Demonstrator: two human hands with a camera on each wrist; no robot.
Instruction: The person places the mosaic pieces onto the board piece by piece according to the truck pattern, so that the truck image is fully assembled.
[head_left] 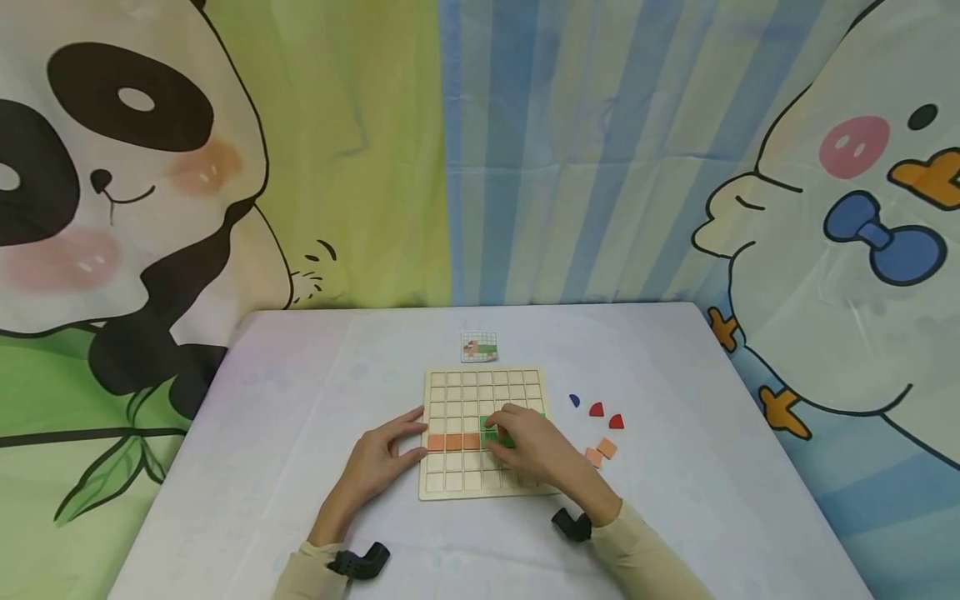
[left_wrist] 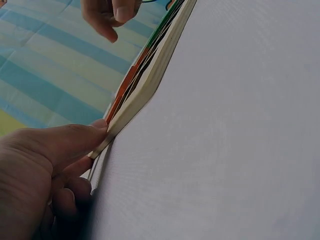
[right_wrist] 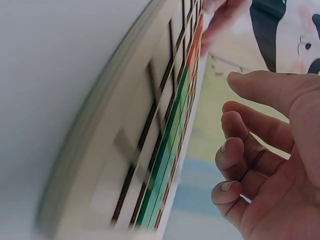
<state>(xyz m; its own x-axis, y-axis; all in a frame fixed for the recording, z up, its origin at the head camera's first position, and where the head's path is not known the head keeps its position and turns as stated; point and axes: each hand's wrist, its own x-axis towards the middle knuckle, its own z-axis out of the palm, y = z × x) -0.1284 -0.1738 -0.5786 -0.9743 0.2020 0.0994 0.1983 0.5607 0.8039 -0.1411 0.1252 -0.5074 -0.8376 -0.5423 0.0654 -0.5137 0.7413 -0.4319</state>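
Note:
A pale wooden grid board (head_left: 482,497) lies on the table, with a row of orange square tiles (head_left: 453,442) on its left half. Green tiles (head_left: 488,435) continue to the right, partly hidden under my right hand (head_left: 528,446). That hand hovers over the board, fingers loosely bent, thumb apart from them; the right wrist view shows nothing between them. At the board's left edge, my left hand (head_left: 378,457) touches the side with thumb and fingertips spread. The left wrist view has its thumb (left_wrist: 82,142) on the edge near the orange tiles.
Right of the board lie a blue curved piece (head_left: 574,400), two red curved pieces (head_left: 596,409) and loose orange squares (head_left: 607,448). A small picture card (head_left: 478,347) lies behind the board. Curtains printed with cartoon animals hang behind the white table (head_left: 300,375).

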